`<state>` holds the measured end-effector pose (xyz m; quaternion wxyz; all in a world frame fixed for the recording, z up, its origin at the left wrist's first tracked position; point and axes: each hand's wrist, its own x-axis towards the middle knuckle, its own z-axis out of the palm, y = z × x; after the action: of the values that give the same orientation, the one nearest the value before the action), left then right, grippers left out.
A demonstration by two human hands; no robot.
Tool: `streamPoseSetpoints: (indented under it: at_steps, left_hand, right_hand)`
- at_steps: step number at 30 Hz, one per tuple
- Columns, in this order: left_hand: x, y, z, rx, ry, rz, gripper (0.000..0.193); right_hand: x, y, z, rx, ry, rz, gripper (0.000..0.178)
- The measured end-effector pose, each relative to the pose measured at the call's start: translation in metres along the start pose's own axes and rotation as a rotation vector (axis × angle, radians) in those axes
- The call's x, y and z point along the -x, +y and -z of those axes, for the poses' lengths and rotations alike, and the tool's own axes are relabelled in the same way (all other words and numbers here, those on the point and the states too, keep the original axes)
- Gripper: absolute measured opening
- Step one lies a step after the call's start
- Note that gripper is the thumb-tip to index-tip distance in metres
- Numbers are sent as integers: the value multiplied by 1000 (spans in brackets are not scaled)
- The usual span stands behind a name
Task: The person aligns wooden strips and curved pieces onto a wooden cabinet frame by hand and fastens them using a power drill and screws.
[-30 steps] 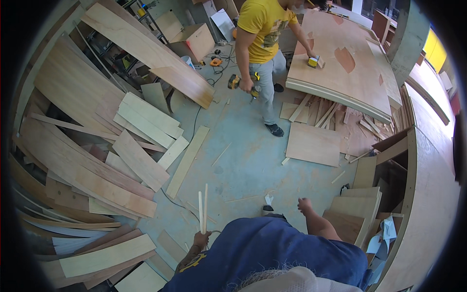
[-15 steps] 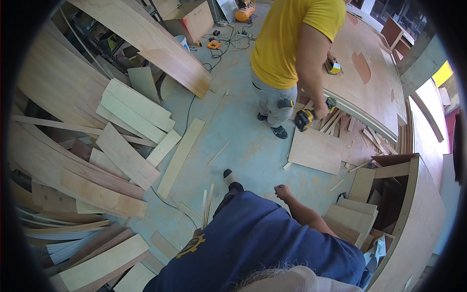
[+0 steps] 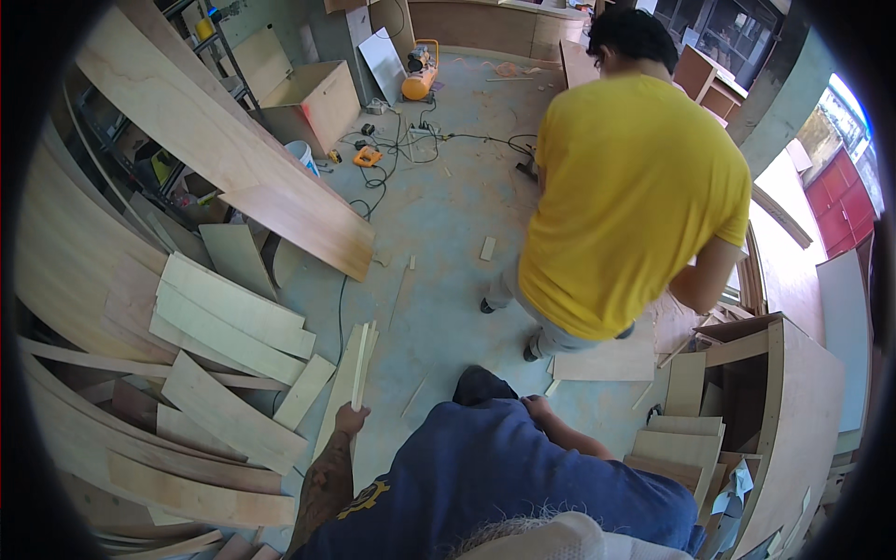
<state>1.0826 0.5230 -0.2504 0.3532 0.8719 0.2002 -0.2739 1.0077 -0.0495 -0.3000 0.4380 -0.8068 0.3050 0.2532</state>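
My left hand is closed around the lower part of some narrow, pale wooden strips, which point up and away from me. Behind them a longer light board lies on the floor. My right hand is close to my front, its fingers curled and nothing visible in them. Ahead on the right, a person in a yellow shirt has their back to me; that person's hands are hidden.
Stacked offcut boards lie at left, beneath a long leaning plank. An orange air compressor, cords and an orange power tool are farther off. An open wooden cabinet stands at right.
My left hand has risen into fuller view with the strips. My right hand has drawn nearer my body. The other person has turned away, and the drill they held is out of sight.
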Motion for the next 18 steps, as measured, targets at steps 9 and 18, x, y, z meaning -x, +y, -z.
streamPoseSetpoints:
  at_steps: [9, 18]
  left_hand:
    - [-144, 149, 103, -188, 29, -176, 51]
    - [-195, 201, 165, -233, -33, 222, 48]
  right_hand:
    - [-153, -90, -32, 365, -340, -14, 50]
    - [-320, -214, 174, 125, 718, -153, 48]
